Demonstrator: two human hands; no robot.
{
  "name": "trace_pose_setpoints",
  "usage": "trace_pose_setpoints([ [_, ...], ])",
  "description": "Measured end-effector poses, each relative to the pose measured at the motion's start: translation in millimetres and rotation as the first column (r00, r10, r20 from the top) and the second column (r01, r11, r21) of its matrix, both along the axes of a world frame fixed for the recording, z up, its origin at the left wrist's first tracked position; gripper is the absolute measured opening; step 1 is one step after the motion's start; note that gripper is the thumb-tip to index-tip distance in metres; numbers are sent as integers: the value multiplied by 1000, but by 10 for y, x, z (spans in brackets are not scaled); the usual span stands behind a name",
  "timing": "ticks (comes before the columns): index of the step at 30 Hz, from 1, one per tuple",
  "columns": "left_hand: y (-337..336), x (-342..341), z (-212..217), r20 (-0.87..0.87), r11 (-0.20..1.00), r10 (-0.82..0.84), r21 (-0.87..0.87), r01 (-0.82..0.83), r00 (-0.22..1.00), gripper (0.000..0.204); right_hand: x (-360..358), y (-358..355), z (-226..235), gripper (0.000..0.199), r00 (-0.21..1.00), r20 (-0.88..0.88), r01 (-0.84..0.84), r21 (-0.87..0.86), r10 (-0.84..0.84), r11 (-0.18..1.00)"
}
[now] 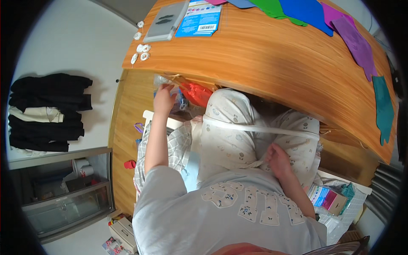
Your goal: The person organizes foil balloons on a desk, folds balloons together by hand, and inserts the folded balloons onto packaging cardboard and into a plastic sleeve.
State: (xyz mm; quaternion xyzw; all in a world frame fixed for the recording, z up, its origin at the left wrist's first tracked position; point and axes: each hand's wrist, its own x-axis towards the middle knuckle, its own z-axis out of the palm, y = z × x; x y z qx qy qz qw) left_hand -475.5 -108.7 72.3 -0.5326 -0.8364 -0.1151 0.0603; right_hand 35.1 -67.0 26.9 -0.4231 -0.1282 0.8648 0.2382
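I look down over my pale blue shirt and patterned trousers at a wooden desk (263, 55). My left hand (163, 98) reaches under the desk's front edge, fingers closed on a clear plastic bag (163, 80) in an open drawer or shelf, beside a red-orange plastic item (196, 93). My right hand (278, 159) rests on my right knee, gripping the trouser fabric. A pale strap (255, 128) runs across my lap.
On the desk lie coloured felt sheets (314, 12), a blue card package (199, 19), a grey tray (165, 21) and small white rings (142, 49). Folded dark clothes (46, 110) lie on the left. A glass cabinet (63, 199) stands lower left. A small coloured box (329, 199) sits lower right.
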Motion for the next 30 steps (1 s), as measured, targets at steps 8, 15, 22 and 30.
trace_pose_setpoints([
  [8,-599,1646,2177,-187,18,-827,934,358,531,39,168,22,27,21,998,41,47,-58,-45,997],
  [15,-523,2829,3435,-610,-608,-786,736,298,-98,62,290,-23,176,23,997,12,-79,10,79,997],
  [22,176,3353,3510,-656,-673,-734,738,53,-176,55,728,96,313,21,998,-9,61,-34,-62,998],
  [30,612,3734,3396,-656,-644,-737,755,-126,-160,44,753,268,270,24,999,36,-30,-15,31,999],
])
